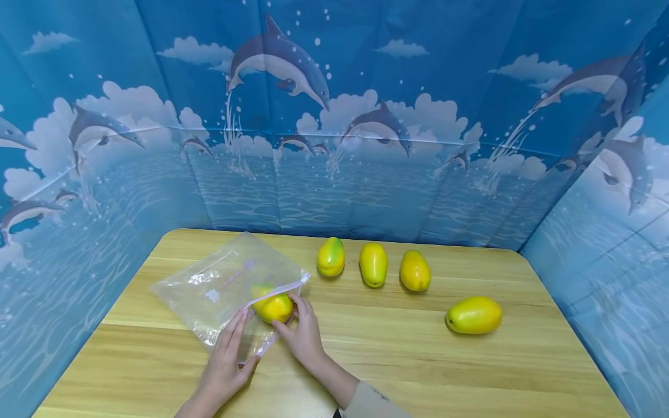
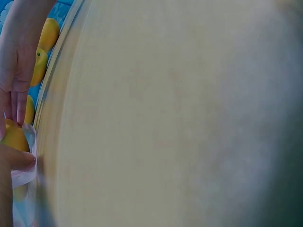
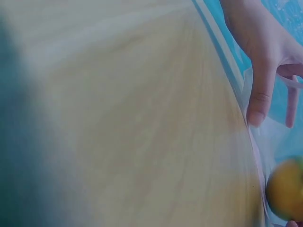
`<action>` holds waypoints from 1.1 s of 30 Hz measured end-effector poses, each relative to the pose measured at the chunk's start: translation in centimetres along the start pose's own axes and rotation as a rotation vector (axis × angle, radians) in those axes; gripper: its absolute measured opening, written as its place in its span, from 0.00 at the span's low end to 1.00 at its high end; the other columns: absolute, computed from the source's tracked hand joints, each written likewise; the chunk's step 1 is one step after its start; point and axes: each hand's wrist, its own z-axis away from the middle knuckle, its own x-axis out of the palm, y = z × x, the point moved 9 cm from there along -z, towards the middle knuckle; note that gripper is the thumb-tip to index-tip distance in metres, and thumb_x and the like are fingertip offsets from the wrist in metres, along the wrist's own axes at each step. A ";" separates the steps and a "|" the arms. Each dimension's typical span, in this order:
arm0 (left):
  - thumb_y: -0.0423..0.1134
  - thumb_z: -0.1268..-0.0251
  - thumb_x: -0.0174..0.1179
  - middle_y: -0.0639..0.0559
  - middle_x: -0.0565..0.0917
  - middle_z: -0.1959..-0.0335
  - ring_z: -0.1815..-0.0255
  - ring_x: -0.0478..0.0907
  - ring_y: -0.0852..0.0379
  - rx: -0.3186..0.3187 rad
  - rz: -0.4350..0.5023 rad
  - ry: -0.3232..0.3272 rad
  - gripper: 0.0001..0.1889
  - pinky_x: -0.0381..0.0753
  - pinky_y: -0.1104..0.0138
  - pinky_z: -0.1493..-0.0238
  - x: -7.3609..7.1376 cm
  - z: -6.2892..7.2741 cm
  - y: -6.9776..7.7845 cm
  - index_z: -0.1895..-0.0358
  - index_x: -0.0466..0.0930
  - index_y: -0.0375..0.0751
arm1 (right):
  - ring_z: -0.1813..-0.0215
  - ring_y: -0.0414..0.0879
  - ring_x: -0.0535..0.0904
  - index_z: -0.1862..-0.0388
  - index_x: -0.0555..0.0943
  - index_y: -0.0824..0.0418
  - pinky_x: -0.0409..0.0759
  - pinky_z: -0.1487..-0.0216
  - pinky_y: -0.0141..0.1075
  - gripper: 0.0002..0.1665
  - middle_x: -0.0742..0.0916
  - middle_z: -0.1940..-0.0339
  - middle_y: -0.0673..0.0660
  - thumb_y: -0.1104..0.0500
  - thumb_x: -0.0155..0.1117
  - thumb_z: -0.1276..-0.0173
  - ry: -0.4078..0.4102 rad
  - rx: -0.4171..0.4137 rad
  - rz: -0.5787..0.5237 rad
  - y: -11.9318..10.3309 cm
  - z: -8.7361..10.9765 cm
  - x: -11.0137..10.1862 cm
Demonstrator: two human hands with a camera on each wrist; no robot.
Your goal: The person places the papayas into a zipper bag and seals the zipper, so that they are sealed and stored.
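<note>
A clear zip bag (image 1: 198,290) with a pale purple zip strip lies on the table, its mouth towards the right. My left hand (image 1: 225,357) is at the mouth, fingers on the upper edge, thumb spread apart at the lower edge. In the right wrist view, the left hand (image 3: 267,56) has film around its fingers. My right hand (image 1: 305,334) holds a yellow-green mango (image 1: 277,307) between thumb and fingers, partly inside the bag. The left wrist view shows this mango (image 2: 14,137) below the right hand's fingertips.
Three more mangoes stand along the back: a greenish one (image 1: 331,257), a middle one (image 1: 373,265) and a rounder one (image 1: 415,271). Another mango (image 1: 474,315) lies on its side farther right. A blue dolphin-print curtain (image 1: 366,174) surrounds the wooden table (image 1: 418,371).
</note>
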 end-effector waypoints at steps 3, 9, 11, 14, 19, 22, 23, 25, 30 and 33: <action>0.31 0.78 0.73 0.36 0.61 0.35 0.38 0.60 0.49 0.000 0.000 -0.003 0.54 0.46 0.75 0.29 0.0 0.0 0.0 0.35 0.56 0.25 | 0.49 0.54 0.75 0.44 0.69 0.73 0.79 0.47 0.34 0.34 0.76 0.49 0.65 0.66 0.70 0.50 0.010 0.005 -0.038 0.2 -0.2 0.1; 0.31 0.78 0.73 0.36 0.61 0.35 0.39 0.61 0.48 0.008 0.002 0.002 0.53 0.46 0.75 0.29 0.0 -0.1 0.0 0.36 0.57 0.24 | 0.48 0.56 0.76 0.45 0.70 0.72 0.80 0.49 0.34 0.33 0.77 0.48 0.65 0.67 0.70 0.50 0.036 0.027 -0.101 0.3 -0.5 0.3; 0.32 0.77 0.72 0.36 0.62 0.35 0.40 0.62 0.48 0.011 0.003 0.003 0.52 0.46 0.75 0.29 0.0 -0.1 0.1 0.37 0.58 0.23 | 0.48 0.56 0.76 0.46 0.71 0.72 0.80 0.49 0.34 0.32 0.78 0.49 0.65 0.67 0.70 0.50 0.048 0.031 -0.118 0.3 -0.6 0.3; 0.32 0.77 0.72 0.36 0.62 0.35 0.41 0.62 0.47 0.012 0.010 0.003 0.51 0.47 0.75 0.29 0.1 -0.1 0.1 0.37 0.58 0.23 | 0.49 0.56 0.76 0.46 0.71 0.71 0.80 0.50 0.35 0.31 0.78 0.49 0.65 0.67 0.71 0.51 0.063 0.040 -0.134 0.6 -0.6 0.5; 0.35 0.71 0.68 0.38 0.60 0.33 0.35 0.57 0.55 -0.012 0.029 -0.019 0.49 0.46 0.75 0.29 0.3 0.1 -0.2 0.36 0.57 0.24 | 0.48 0.56 0.76 0.46 0.72 0.70 0.80 0.50 0.35 0.31 0.78 0.49 0.64 0.66 0.70 0.50 0.076 0.077 -0.164 1.0 -0.7 0.7; 0.36 0.68 0.66 0.38 0.60 0.33 0.33 0.54 0.58 -0.018 0.038 -0.025 0.47 0.46 0.75 0.29 0.4 0.1 -0.3 0.36 0.57 0.24 | 0.48 0.56 0.75 0.45 0.72 0.69 0.80 0.50 0.35 0.31 0.78 0.49 0.64 0.66 0.70 0.49 0.079 0.100 -0.181 1.2 -0.8 0.7; 0.36 0.68 0.65 0.38 0.60 0.33 0.33 0.54 0.58 -0.016 0.038 -0.025 0.47 0.46 0.75 0.29 0.4 0.1 -0.3 0.36 0.57 0.24 | 0.48 0.56 0.75 0.45 0.72 0.70 0.80 0.50 0.35 0.31 0.78 0.48 0.64 0.66 0.70 0.49 0.080 0.104 -0.184 1.2 -0.8 0.7; 0.36 0.68 0.66 0.38 0.60 0.33 0.33 0.54 0.57 -0.010 0.042 -0.020 0.47 0.46 0.75 0.29 0.3 0.1 -0.2 0.36 0.57 0.24 | 0.47 0.56 0.75 0.44 0.72 0.70 0.80 0.50 0.35 0.31 0.78 0.48 0.64 0.66 0.70 0.49 0.072 0.108 -0.186 1.3 -0.8 0.8; 0.35 0.70 0.67 0.39 0.60 0.33 0.34 0.57 0.54 -0.005 0.034 -0.019 0.49 0.47 0.75 0.29 0.3 0.0 -0.2 0.35 0.56 0.25 | 0.47 0.56 0.75 0.44 0.72 0.70 0.80 0.50 0.35 0.31 0.78 0.47 0.64 0.67 0.69 0.48 0.063 0.108 -0.195 1.3 -0.9 0.9; 0.35 0.69 0.67 0.39 0.59 0.33 0.34 0.56 0.55 -0.014 0.033 -0.029 0.48 0.46 0.75 0.29 0.4 0.1 -0.3 0.36 0.56 0.24 | 0.48 0.57 0.76 0.44 0.72 0.71 0.80 0.49 0.36 0.30 0.78 0.48 0.65 0.67 0.68 0.47 0.068 0.097 -0.195 1.1 -0.8 0.8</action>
